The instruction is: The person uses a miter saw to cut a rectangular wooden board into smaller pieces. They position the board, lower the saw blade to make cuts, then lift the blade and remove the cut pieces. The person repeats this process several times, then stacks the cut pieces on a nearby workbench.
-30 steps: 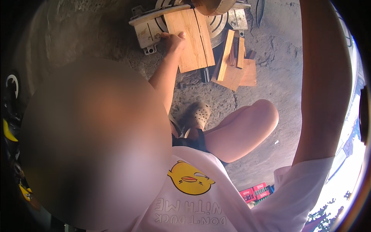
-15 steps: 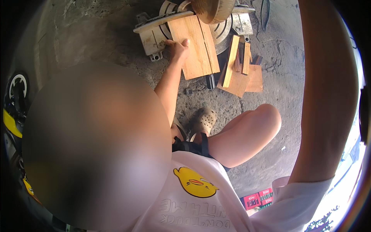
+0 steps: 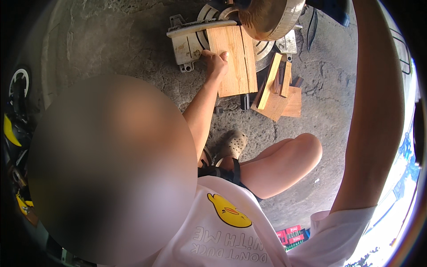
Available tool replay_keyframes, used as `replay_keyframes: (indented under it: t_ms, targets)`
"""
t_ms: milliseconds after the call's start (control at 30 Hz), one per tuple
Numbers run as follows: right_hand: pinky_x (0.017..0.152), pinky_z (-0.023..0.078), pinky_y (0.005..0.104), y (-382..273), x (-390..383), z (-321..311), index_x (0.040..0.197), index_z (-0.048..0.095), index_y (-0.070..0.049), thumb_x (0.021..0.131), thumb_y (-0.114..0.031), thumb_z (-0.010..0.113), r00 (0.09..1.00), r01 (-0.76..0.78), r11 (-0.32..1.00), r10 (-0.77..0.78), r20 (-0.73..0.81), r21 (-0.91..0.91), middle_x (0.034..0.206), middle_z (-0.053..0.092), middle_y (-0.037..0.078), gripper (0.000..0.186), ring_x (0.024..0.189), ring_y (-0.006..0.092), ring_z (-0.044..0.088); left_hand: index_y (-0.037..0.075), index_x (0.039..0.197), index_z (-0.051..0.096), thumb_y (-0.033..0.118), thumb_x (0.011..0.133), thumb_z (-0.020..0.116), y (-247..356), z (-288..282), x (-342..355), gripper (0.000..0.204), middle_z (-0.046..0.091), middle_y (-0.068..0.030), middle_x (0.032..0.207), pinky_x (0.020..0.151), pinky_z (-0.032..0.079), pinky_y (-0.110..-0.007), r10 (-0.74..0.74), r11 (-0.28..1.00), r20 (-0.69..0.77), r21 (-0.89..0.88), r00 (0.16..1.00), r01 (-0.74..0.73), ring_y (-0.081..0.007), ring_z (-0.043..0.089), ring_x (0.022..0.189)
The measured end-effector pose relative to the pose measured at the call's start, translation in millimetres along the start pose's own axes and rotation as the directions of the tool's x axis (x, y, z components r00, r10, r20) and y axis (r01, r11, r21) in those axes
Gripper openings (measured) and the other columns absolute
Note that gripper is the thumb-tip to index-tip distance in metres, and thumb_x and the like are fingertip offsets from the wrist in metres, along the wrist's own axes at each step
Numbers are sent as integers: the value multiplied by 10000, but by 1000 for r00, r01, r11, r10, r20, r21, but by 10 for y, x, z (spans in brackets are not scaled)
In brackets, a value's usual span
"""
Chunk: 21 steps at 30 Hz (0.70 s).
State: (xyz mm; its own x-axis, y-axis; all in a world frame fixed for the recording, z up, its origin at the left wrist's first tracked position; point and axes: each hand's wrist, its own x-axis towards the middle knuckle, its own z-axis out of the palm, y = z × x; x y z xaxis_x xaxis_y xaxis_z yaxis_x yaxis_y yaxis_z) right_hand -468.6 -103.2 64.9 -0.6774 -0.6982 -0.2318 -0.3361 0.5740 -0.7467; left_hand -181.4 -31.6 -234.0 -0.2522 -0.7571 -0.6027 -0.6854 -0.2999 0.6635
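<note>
A flat wooden board (image 3: 229,66) lies on the grey metal base (image 3: 187,49) of a mitre saw, its far end near the fence (image 3: 202,29). A dark lengthwise line runs close to the board's right edge. My left hand (image 3: 216,66) is closed on the board's left edge. The saw's round, dusty blade housing (image 3: 273,18) is above the board's far right part; the blade itself is hidden. My right arm (image 3: 376,102) reaches forward past the top edge of the picture, so the right hand is out of sight.
Wood offcuts and strips (image 3: 270,82) lie on the rough concrete floor right of the board. A black cable (image 3: 312,29) is farther right. My shod foot (image 3: 234,144) and bent knee (image 3: 307,147) are close below. Red crates (image 3: 291,236) stand at the lower right; a blurred disc covers the left.
The view has shifted, so the saw, board and offcuts appear lower. More of the blade housing shows, and a dark blue shape has come in at the top right. My left hand keeps its hold.
</note>
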Motion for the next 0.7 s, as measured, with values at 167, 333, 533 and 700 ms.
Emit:
replay_keyframes:
  t_ms: [167,333,533,700]
  targets:
    - [462,540,436,-54,78,-25,881,577,23,1012,-374,301,1000,-28,998,28,6,49,652,614,210,501,495,306,612,-95,1225,210,181,946,589,21,-7,-25,545,465,-332,1181,904,478,-402,-49,998,-4,-32,999,49,-393,557,1090]
    - [445,539,446,0,123,-248,859,583,27,1014,-394,293,998,-55,986,50,33,160,632,613,220,534,474,317,611,-122,1272,185,239,931,593,-5,51,83,642,466,-353,1221,932,479,-394,-30,998,10,49,999,30,-403,548,1136]
    - [556,558,410,-196,338,86,879,649,23,934,-269,409,974,130,980,-155,-163,-151,755,669,205,382,576,280,667,-192,1330,305,435,863,664,-764,-72,988,861,437,-337,1360,1080,362,-374,111,944,-22,316,994,-99,-358,454,1288]
    - [681,586,365,446,524,-106,888,709,23,852,-130,527,938,43,907,-182,-296,-420,874,719,182,241,686,237,723,-162,1302,185,334,894,668,-695,498,642,804,440,-324,1326,1004,439,-375,1,981,11,192,1000,-3,-354,505,1210]
